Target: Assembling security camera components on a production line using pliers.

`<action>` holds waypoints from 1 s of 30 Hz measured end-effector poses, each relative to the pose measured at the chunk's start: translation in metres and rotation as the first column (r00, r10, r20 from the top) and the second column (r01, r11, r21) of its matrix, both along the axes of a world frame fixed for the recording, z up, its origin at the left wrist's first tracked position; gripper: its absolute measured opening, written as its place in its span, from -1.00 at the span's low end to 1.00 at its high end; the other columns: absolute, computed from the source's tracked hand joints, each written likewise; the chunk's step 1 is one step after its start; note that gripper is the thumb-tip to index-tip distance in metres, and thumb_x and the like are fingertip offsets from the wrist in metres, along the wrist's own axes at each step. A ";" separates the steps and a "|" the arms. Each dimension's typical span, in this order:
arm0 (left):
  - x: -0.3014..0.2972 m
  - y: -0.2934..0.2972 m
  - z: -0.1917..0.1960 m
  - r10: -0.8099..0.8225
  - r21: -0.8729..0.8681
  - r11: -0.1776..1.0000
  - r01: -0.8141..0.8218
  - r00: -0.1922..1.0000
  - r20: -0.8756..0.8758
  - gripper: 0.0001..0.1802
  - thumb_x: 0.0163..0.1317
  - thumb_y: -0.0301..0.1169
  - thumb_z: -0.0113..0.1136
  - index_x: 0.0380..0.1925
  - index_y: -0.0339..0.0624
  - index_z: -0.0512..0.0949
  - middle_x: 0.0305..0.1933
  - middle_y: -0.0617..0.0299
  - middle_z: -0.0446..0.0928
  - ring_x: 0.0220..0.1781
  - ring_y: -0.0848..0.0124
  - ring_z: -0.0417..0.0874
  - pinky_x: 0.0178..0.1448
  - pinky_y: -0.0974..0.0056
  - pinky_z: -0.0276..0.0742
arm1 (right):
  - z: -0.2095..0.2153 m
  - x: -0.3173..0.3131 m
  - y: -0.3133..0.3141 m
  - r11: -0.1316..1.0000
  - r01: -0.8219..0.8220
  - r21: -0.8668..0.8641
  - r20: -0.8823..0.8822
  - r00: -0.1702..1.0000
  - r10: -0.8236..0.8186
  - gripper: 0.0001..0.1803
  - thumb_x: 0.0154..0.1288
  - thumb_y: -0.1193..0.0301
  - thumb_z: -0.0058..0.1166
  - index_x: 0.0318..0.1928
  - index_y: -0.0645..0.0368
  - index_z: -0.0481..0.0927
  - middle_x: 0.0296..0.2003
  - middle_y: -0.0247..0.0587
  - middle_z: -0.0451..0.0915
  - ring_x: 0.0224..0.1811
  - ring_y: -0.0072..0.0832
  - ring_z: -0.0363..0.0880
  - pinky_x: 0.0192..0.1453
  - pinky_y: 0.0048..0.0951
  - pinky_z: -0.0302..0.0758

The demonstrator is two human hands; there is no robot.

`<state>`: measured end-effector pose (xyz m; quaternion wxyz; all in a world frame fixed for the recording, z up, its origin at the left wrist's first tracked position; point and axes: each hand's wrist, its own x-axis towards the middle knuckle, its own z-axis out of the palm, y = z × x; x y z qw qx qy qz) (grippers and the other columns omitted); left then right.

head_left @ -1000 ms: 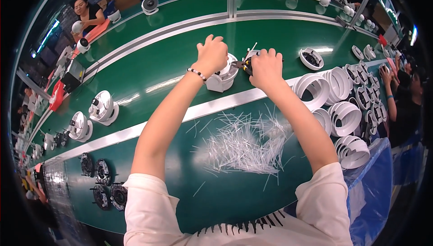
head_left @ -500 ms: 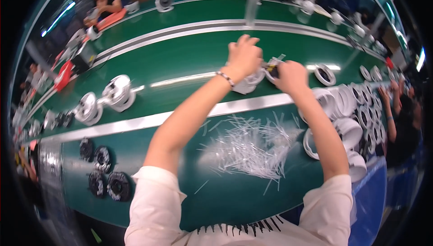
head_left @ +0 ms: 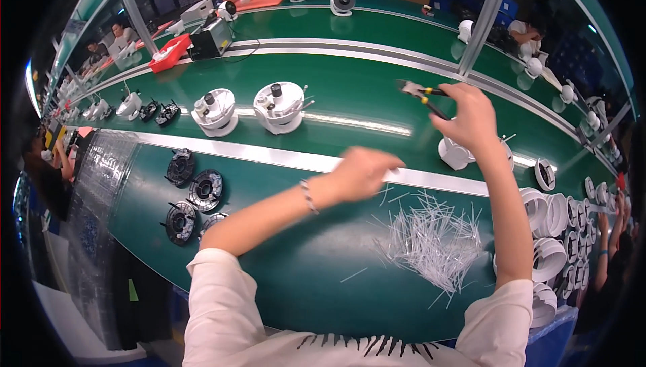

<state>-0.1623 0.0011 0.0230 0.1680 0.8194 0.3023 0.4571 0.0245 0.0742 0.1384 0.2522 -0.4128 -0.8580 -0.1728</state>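
We held the cutters [head_left: 417,90] over the belt [head_left: 356,88] in our right hand [head_left: 474,121]; its grip was closed around the splayed handles, the head pointing left, probably so that one squeeze could work the blades. Just below that hand stood a partly hidden white unit [head_left: 454,154], within easy reach of the tool. Our left hand [head_left: 363,173] was blurred over the pale rail [head_left: 282,156], nearest the heap of thin white strips [head_left: 437,242]; we could not tell whether its grip held one. The strips lay loose on the table [head_left: 303,252], between our arms, seemingly so either hand could pick from them. The black parts [head_left: 205,190] sat apart at left, and the white rings [head_left: 550,259] were stacked at right, presumably to keep the kinds separate.
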 end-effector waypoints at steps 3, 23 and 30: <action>-0.063 0.029 0.027 0.385 -0.046 0.922 -0.384 0.896 0.221 -0.82 0.06 -0.60 -0.06 -0.36 -0.28 0.52 -0.46 0.15 0.58 -0.49 0.48 0.60 -0.44 0.42 0.49 | -0.020 -0.033 0.025 0.981 0.108 -0.163 0.129 0.988 -0.087 -0.57 -0.33 0.24 0.18 -0.32 0.15 0.59 -0.41 -0.13 0.55 -0.33 -0.22 0.51 -0.23 -0.27 0.47; -0.131 0.116 -0.017 0.544 -0.222 0.624 -0.749 0.621 -0.564 -0.88 -0.16 -0.28 0.23 -0.57 0.00 0.61 0.27 0.03 0.08 0.34 -0.12 -0.22 0.13 -0.47 -0.44 | -0.096 -0.103 0.052 0.741 0.090 -0.665 -0.012 0.991 -0.131 -0.46 -0.35 0.17 0.19 -0.22 0.13 0.59 -0.36 -0.15 0.59 -0.29 -0.34 0.55 -0.15 -0.42 0.48; -0.121 0.117 -0.013 0.546 -0.213 0.685 -0.696 0.685 -0.482 -0.91 -0.12 -0.31 0.20 -0.58 0.00 0.61 0.27 0.01 0.09 0.34 -0.13 -0.22 0.13 -0.47 -0.45 | -0.097 -0.110 0.053 0.721 0.089 -0.687 0.048 0.996 -0.076 -0.49 -0.37 0.17 0.17 -0.27 0.12 0.61 -0.39 -0.17 0.59 -0.31 -0.34 0.55 -0.15 -0.42 0.48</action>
